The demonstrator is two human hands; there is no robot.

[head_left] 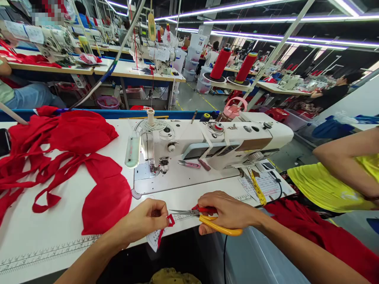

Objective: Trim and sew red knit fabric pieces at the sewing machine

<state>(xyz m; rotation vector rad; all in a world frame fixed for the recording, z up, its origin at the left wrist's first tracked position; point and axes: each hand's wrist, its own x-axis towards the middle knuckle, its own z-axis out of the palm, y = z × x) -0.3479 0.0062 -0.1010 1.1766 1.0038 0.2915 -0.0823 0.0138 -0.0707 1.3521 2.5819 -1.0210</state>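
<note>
My left hand point(150, 216) pinches a small white printed piece with a red fabric strip point(171, 221) along it, over the table's front edge. In my right hand point(226, 211) are scissors point(223, 227) with one orange and one red handle; their slim blades point left, close to the strip and slightly apart. Behind both hands stands a white sewing machine point(225, 138). On its bed lie pink-handled thread snips point(189, 164) and a small dark brownish object point(204, 165). Red fabric pieces point(108, 197) with long straps are heaped left of my left hand.
A ruler scale point(50, 254) is printed along the table's front. Right of the machine lie a paper sheet point(268, 187) and a yellow tape measure point(257, 189). A person in a yellow top point(331, 187) is close by on the right. Red thread cones point(220, 65) stand behind the machine.
</note>
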